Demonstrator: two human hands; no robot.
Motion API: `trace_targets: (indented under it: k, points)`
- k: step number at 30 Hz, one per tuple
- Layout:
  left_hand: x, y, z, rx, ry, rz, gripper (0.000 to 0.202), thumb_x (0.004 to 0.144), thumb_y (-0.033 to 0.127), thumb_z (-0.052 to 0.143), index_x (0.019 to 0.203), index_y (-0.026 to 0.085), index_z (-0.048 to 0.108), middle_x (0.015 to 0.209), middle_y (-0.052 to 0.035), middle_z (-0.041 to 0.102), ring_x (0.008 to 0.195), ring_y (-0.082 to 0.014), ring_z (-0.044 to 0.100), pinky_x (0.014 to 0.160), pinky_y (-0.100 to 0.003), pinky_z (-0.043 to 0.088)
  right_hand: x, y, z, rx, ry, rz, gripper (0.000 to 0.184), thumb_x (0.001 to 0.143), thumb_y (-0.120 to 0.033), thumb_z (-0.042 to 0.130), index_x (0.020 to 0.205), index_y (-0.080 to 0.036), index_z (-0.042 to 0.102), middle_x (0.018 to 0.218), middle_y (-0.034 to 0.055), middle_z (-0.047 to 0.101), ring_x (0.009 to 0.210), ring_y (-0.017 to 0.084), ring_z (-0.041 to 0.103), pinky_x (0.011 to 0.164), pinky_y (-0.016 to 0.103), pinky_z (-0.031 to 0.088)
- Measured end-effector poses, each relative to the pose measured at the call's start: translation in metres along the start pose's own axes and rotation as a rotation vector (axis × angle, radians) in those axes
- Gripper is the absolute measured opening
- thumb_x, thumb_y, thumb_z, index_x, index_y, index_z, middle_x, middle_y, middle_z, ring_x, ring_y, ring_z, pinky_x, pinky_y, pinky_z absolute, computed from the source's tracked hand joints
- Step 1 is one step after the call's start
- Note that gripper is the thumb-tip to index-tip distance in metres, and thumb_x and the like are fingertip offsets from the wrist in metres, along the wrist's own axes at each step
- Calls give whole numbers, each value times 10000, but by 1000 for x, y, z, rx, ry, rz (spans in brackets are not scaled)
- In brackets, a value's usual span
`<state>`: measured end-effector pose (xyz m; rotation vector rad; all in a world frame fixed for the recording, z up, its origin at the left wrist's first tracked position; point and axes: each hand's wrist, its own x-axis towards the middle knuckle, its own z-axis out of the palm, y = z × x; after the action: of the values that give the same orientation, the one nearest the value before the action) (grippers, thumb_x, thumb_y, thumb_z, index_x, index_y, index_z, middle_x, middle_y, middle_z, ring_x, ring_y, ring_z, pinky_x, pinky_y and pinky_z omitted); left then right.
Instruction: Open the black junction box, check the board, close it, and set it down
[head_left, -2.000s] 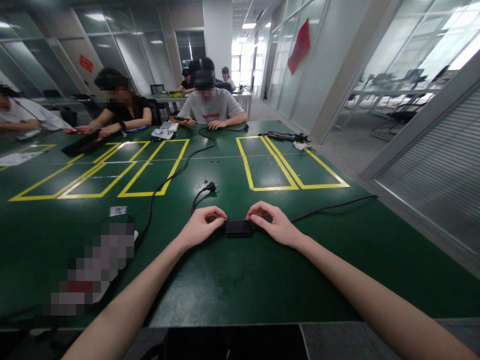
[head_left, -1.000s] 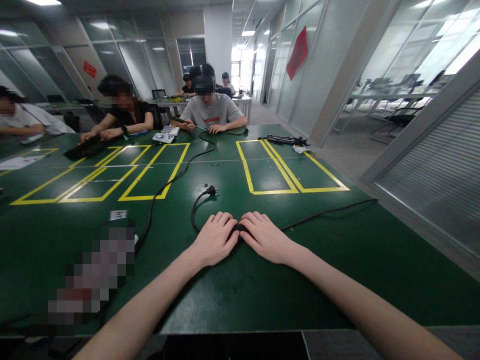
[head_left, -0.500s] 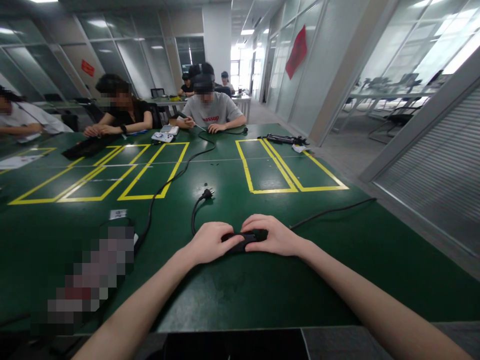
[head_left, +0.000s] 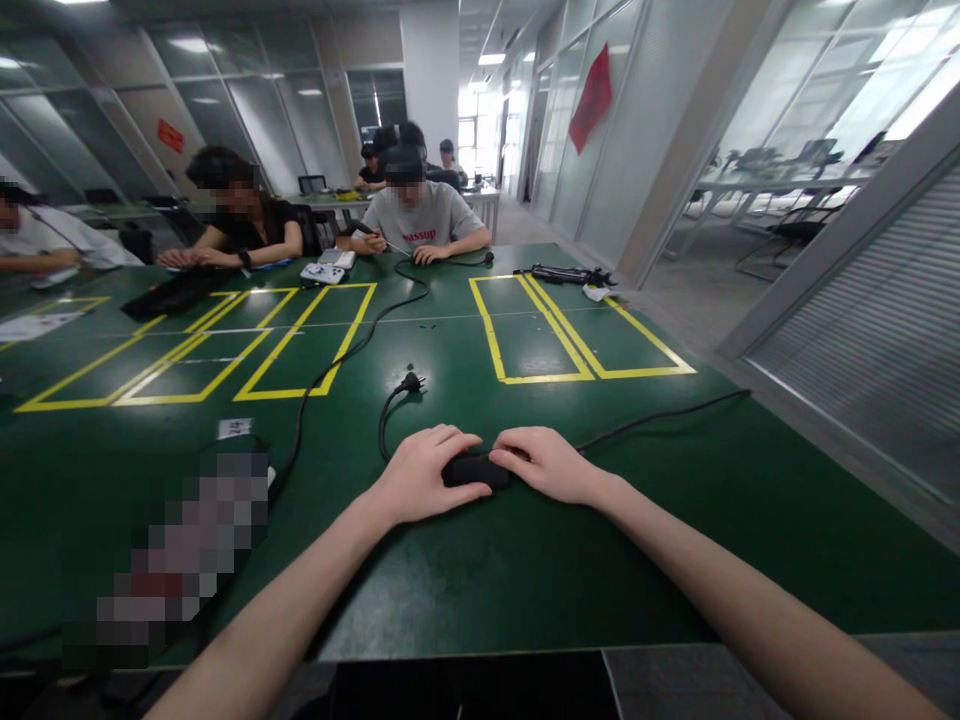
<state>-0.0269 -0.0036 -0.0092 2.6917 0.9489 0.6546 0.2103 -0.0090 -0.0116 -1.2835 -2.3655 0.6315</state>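
A black power adapter [head_left: 474, 471] rests on the green table in front of me. My left hand [head_left: 435, 475] grips its left end, with the thumb along the near side and the fingers on the far side. At the adapter's right end, my right hand [head_left: 544, 462] has thumb and fingertips drawn together against its far corner; what they pinch is hidden. A black cord with a two-pin plug [head_left: 412, 382] curls out behind my left hand. Another black cable [head_left: 660, 414] runs from behind my right hand toward the table's right edge.
A blurred-out long object [head_left: 187, 550] lies at left, near a small label [head_left: 235, 428]. Yellow tape outlines [head_left: 547, 379] mark the green table [head_left: 465, 600]. A long cable [head_left: 302, 420] crosses it. A folded black tripod-like item [head_left: 566, 275] lies at the far right. Several people sit beyond.
My right thumb has come off the adapter's near side, and the right fingertips have closed together at its far right corner. The left thumb and fingers have spread wider around the adapter.
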Motion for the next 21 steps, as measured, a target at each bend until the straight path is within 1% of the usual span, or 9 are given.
trace_targets:
  k: [2, 4, 8, 11, 14, 16, 18, 20, 21]
  points:
    - [0, 0, 3, 39, 27, 60, 608, 844, 520, 755, 1350, 228, 588, 1199, -94, 690, 1059, -259, 668, 918, -380, 537, 1, 2, 2, 0, 29, 13, 424, 1054, -451, 421, 772, -199, 612, 759, 33, 658, 704, 164, 569, 665, 275, 357]
    - [0, -1, 7, 98, 37, 92, 589, 877, 405, 732, 1411, 243, 541, 1258, -97, 670, 1114, -263, 650, 960, -396, 526, 2, 5, 3, 24, 58, 9, 513, 1069, -504, 333, 735, -203, 581, 728, 31, 641, 678, 165, 553, 655, 282, 358]
    - [4, -3, 10, 203, -8, 133, 538, 917, 190, 610, 1445, 206, 505, 1249, -101, 690, 1100, -256, 642, 916, -398, 508, 4, 10, 7, 85, 102, -1, 650, 1058, -605, 201, 649, -212, 519, 644, 26, 593, 608, 168, 512, 619, 296, 342]
    - [5, -3, 10, 239, -47, 146, 506, 930, 211, 598, 1429, 172, 519, 1226, -113, 712, 1062, -264, 640, 887, -411, 482, 5, 14, 9, 62, 106, 23, 699, 1052, -626, 168, 564, -216, 457, 548, 18, 518, 526, 154, 452, 582, 303, 308]
    - [5, -1, 7, 239, -74, 143, 468, 943, 277, 605, 1396, 167, 557, 1171, -117, 734, 1030, -270, 633, 876, -418, 460, 6, 14, 11, 8, 81, 30, 685, 1063, -581, 228, 547, -211, 486, 512, 16, 504, 493, 145, 434, 567, 302, 304]
    - [5, 0, 6, 228, -82, 139, 445, 952, 314, 602, 1371, 163, 583, 1141, -115, 746, 1002, -270, 628, 864, -421, 449, 5, 11, 10, -18, 85, 28, 638, 1073, -521, 257, 605, -208, 556, 558, 27, 558, 535, 153, 490, 584, 293, 335]
    - [6, 0, 4, 215, -82, 123, 429, 960, 343, 600, 1348, 160, 605, 1123, -112, 755, 975, -268, 624, 852, -420, 443, 2, 7, 7, -14, 117, -3, 512, 1064, -492, 328, 772, -210, 639, 696, 35, 647, 635, 167, 570, 626, 282, 389]
    - [6, -1, 3, 198, -82, 106, 414, 961, 353, 603, 1329, 164, 621, 1105, -104, 761, 958, -264, 622, 839, -415, 442, 0, 3, 4, 1, 139, -98, 345, 992, -531, 515, 985, -216, 655, 883, 44, 697, 748, 184, 621, 680, 287, 446]
    - [6, -2, 2, 188, -81, 98, 403, 961, 354, 605, 1318, 169, 629, 1091, -99, 763, 951, -260, 624, 832, -411, 444, -1, 1, 3, 1, 142, -166, 344, 945, -536, 601, 1060, -215, 641, 954, 53, 699, 799, 194, 634, 709, 297, 470]
